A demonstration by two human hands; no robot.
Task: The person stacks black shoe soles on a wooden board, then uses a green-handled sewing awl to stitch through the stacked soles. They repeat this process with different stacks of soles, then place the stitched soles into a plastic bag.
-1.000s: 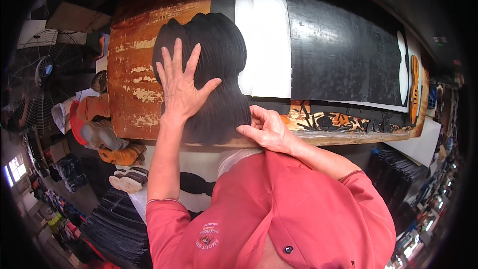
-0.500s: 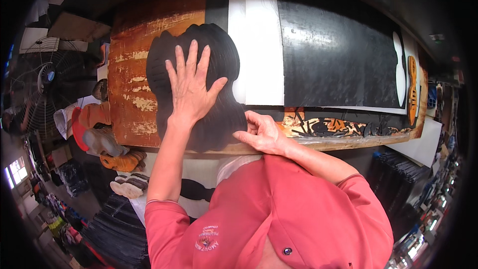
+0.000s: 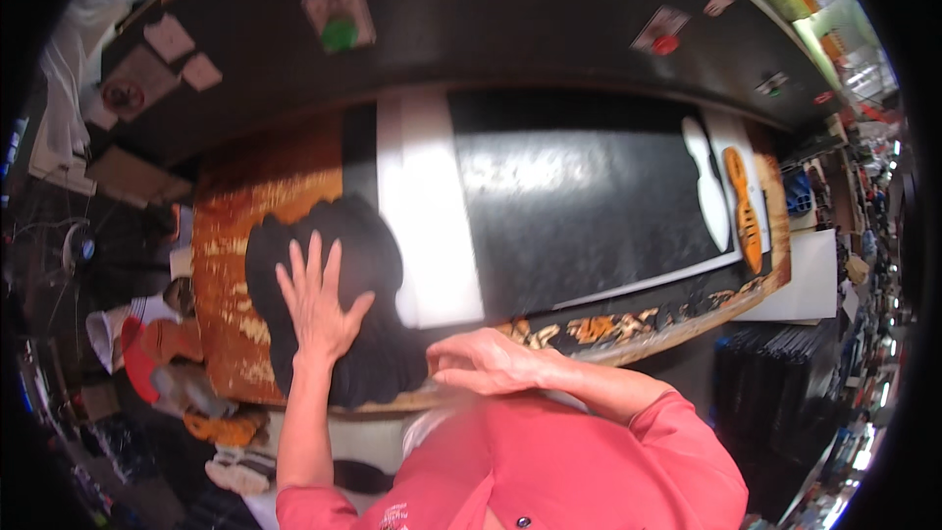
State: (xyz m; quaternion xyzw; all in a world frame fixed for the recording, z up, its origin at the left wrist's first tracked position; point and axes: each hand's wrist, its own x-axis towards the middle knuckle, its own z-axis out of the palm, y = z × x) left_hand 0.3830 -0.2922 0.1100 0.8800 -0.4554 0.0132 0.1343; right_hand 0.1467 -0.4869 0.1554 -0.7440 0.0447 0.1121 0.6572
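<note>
A thick pile of black, wavy-edged, sole-shaped sheets [image 3: 378,285] lies on the left part of the worn wooden table. My left hand [image 3: 322,304] presses flat on top of it, fingers spread. Beside the pile's lower right edge is my right hand [image 3: 491,361], fingers bent and held together with the thumb below. Whatever its fingertips hold, if anything, is hidden and slightly blurred. A white strip [image 3: 429,226] stretches away from me just right of the pile. Right of that a large black sheet [image 3: 579,211] covers the table.
A white template [image 3: 706,186] and an orange slotted template [image 3: 744,208] lie at the table's right end. Black and tan scraps [image 3: 594,329] line its near edge. A dark upright panel [image 3: 442,29] stands behind. Stacked dark sheets [image 3: 765,373] sit below on the right.
The view has tilted up, so the table sits lower and the back panel shows. My left hand stays spread on the pile. My right hand stays by its edge, its fingers now straighter.
</note>
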